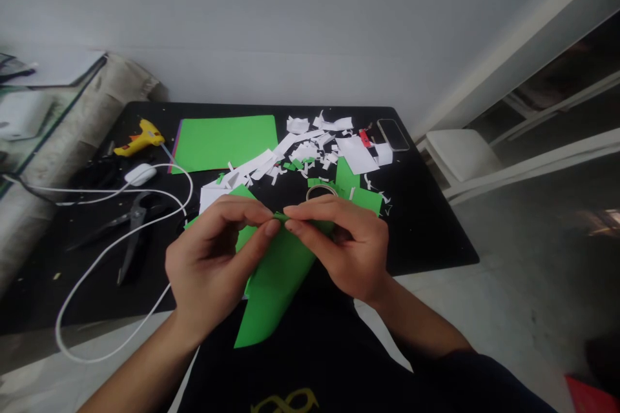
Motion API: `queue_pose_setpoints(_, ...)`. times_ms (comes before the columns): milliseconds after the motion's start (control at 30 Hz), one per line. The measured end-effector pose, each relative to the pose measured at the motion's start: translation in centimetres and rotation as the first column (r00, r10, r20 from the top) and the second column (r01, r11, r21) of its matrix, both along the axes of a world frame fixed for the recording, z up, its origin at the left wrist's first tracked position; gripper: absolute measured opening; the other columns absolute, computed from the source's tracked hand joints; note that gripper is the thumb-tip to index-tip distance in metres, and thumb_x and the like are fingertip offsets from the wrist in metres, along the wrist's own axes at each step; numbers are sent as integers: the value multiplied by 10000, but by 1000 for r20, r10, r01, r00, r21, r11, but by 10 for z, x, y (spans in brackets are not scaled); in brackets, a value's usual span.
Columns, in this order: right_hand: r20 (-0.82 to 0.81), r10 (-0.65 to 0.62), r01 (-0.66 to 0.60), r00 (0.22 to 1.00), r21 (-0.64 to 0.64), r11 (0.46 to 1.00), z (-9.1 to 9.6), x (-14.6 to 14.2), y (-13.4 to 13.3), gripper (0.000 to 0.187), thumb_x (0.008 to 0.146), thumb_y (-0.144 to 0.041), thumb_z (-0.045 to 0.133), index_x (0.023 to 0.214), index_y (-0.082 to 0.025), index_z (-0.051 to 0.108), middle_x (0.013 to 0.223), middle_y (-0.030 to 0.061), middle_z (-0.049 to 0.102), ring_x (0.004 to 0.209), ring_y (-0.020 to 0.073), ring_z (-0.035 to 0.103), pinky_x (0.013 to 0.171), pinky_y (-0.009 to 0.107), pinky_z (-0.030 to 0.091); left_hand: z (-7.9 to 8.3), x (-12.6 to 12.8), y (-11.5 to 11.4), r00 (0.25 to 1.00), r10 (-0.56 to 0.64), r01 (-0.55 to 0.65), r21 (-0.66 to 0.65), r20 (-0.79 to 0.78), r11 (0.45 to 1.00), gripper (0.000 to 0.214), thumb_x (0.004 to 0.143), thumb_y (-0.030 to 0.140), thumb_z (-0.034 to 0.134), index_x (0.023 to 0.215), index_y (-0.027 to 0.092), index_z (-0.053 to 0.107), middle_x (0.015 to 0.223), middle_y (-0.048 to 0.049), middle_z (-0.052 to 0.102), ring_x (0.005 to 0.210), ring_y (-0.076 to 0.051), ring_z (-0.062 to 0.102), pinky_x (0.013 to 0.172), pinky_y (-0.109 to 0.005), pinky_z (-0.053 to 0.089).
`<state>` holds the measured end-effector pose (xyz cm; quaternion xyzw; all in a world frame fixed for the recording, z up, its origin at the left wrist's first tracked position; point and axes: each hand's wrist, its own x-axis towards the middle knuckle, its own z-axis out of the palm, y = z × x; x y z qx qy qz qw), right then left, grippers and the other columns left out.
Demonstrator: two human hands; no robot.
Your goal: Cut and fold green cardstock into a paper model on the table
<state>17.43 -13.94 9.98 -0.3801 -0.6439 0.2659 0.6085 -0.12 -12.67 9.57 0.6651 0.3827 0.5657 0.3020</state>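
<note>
Black rectangular table point(431, 232), white paper scraps point(306, 151) beyond | left hand point(217, 264), right hand point(353, 239): grips pinched closed on small green paper piece point(279, 216), probably steadying it

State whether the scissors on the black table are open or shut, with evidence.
Open: the scissors lie with their blades spread apart in a V.

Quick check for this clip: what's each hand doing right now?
Left hand: closed, thumb and index finger pinching green paper.
Right hand: closed, pinching green paper close beside the left fingertips.
</note>
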Motion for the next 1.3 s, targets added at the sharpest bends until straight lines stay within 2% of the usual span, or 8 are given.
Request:
queue_pose_setpoints(333,38,-7,8,999,-30,1000,4,4,1,220,914,-117,773,1044,-287,822,980,1,843,845,176,784,769,336,665,-3,-3,-1,997,46,-47,-14,-63,999,141,878,135,817,954,244,772,890,-3,775,775,-142,731,707,-273,639)
queue_pose_setpoints(533,3,14,-14,1000,-40,999,4,4,1,219,916,-109,770,1038,-282,825,972,4,839,854,174,780,774,336,658,-1,-2,-1,999,41,-43,-47,-29,998,138,862,131,828,926,244,781,868,-1,782,768,-140,738,694,-254,638)
queue_pose_setpoints(700,-8,31,-31,999,-49,998,3,5,2,210,920,-109,766,1034,-275,824,974,9,836,863,170,774,782,333,654,0,-5,5,1000,9,-4,-178,28,984,111,823,185,877,876,244,799,804,11,784,675,-118,721,591,-196,593)
queue_pose_setpoints(867,8,27,-26,1000,-57,998,2,5,2,178,931,-129,759,1020,-268,825,964,13,834,858,172,773,795,334,656,1,-11,13,997,-74,81,-305,36,949,89,823,269,886,870,229,822,730,-5,768,584,-124,683,526,-208,565)
queue_pose_setpoints(967,9,26,-26,1000,-50,998,2,5,3,184,931,-123,758,1021,-269,823,956,13,832,855,172,774,792,335,657,3,-11,11,997,-74,70,-282,-3,957,59,854,263,851,839,225,809,731,-2,757,598,-127,675,531,-216,549)
queue_pose_setpoints(1133,17,53,-52,998,-62,997,1,5,3,194,933,-114,753,1029,-269,821,957,12,829,863,168,774,783,329,657,5,-10,5,995,-45,28,-185,-89,982,39,888,205,792,864,232,775,788,13,746,686,-129,681,628,-233,561)
queue_pose_setpoints(1300,6,80,-79,997,-80,994,0,5,4,181,926,-111,760,1013,-256,822,950,12,826,859,161,770,778,314,651,3,-10,8,992,-93,79,-161,-82,984,46,898,197,768,889,235,743,804,13,737,691,-137,672,620,-245,549)
